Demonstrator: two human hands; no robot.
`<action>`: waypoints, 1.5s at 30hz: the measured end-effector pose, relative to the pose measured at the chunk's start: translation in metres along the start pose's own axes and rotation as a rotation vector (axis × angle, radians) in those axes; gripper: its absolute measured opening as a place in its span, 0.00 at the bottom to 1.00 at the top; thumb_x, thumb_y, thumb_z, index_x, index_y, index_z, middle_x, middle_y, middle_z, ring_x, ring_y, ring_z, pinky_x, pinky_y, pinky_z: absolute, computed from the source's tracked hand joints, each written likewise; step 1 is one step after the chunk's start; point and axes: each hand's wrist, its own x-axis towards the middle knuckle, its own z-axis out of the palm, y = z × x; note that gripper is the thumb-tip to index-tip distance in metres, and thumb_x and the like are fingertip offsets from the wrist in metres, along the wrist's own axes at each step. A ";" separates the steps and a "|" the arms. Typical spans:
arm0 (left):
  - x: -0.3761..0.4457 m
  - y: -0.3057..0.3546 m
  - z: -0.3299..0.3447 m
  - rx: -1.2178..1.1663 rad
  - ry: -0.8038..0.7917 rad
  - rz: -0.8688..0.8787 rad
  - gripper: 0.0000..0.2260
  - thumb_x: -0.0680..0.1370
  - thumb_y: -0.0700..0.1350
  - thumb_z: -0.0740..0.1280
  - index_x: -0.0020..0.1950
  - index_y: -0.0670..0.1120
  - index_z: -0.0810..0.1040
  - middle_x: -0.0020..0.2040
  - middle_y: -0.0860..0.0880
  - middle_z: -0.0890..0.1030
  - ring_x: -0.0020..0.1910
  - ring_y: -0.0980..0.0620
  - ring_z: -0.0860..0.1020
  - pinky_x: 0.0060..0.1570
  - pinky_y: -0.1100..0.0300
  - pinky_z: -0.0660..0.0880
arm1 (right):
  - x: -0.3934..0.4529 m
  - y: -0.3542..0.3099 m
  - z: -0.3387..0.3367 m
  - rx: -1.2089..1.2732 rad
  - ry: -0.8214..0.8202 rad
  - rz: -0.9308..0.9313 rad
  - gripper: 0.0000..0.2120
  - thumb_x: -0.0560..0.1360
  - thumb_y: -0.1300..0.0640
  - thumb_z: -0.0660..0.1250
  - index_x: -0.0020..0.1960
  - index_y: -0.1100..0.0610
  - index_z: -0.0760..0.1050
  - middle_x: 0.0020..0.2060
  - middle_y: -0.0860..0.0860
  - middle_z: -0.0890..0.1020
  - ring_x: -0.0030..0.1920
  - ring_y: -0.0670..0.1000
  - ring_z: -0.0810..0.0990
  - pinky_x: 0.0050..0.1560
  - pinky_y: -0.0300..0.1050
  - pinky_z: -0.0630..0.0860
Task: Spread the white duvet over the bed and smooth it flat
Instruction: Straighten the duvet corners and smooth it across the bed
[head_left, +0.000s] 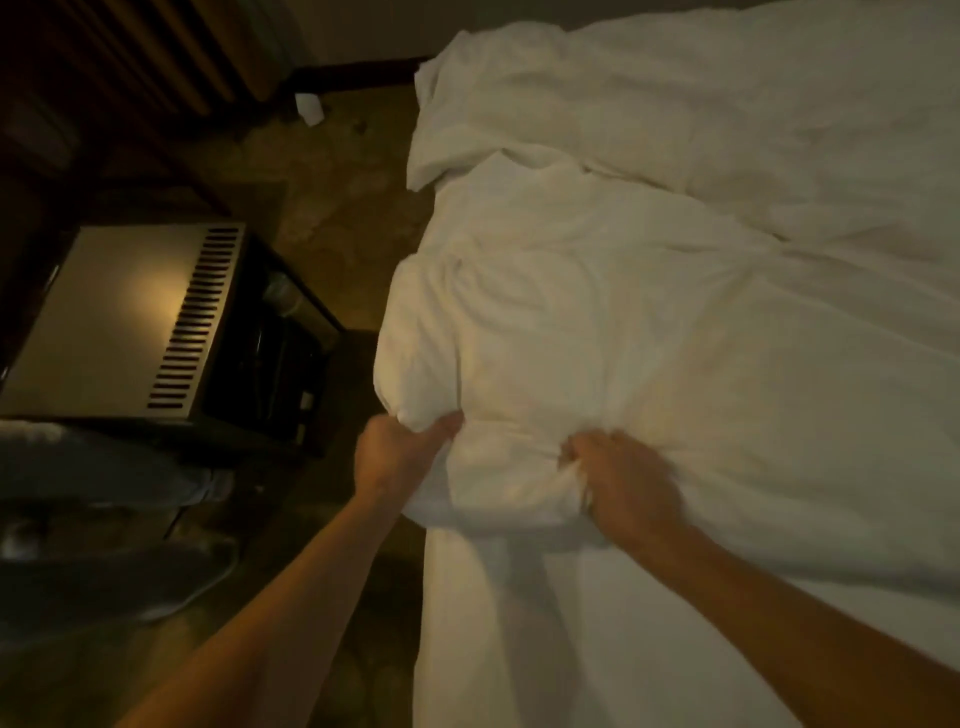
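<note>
White duvet (597, 322) bunched at near corner, clamped in left hand (400, 452) and right hand (618, 483) grip; beyond, rumpled folds unsmoothed, bare bed (519, 649) sheet behind.

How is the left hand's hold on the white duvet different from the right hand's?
The left hand pinches the white duvet at its outer corner, beside the bed's edge, while the right hand grips farther in over the mattress. The left hand looks fairly sharp with the thumb on top; the right hand is blurred, its fingers dug into a bunched fold. Both are closed on the same near edge of the duvet.
</note>
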 end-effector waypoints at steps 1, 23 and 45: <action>-0.013 0.007 -0.012 0.023 0.063 0.089 0.34 0.65 0.62 0.78 0.60 0.40 0.76 0.51 0.49 0.79 0.49 0.48 0.77 0.50 0.50 0.78 | -0.003 -0.004 -0.016 0.029 0.026 -0.009 0.11 0.69 0.54 0.72 0.51 0.48 0.78 0.45 0.48 0.81 0.47 0.54 0.81 0.44 0.46 0.74; -0.092 -0.157 -0.057 0.428 -0.060 -0.167 0.45 0.69 0.63 0.73 0.76 0.44 0.57 0.71 0.40 0.68 0.69 0.37 0.68 0.67 0.43 0.67 | -0.144 -0.072 0.043 0.149 -0.495 -0.088 0.20 0.69 0.56 0.63 0.61 0.50 0.74 0.59 0.51 0.76 0.62 0.55 0.73 0.60 0.45 0.67; -0.066 0.107 0.194 0.477 -0.076 1.078 0.29 0.71 0.64 0.63 0.65 0.48 0.78 0.60 0.46 0.80 0.60 0.45 0.77 0.64 0.56 0.66 | -0.053 0.369 -0.053 -0.014 0.037 0.114 0.29 0.75 0.40 0.65 0.73 0.49 0.65 0.69 0.47 0.69 0.68 0.54 0.68 0.69 0.49 0.66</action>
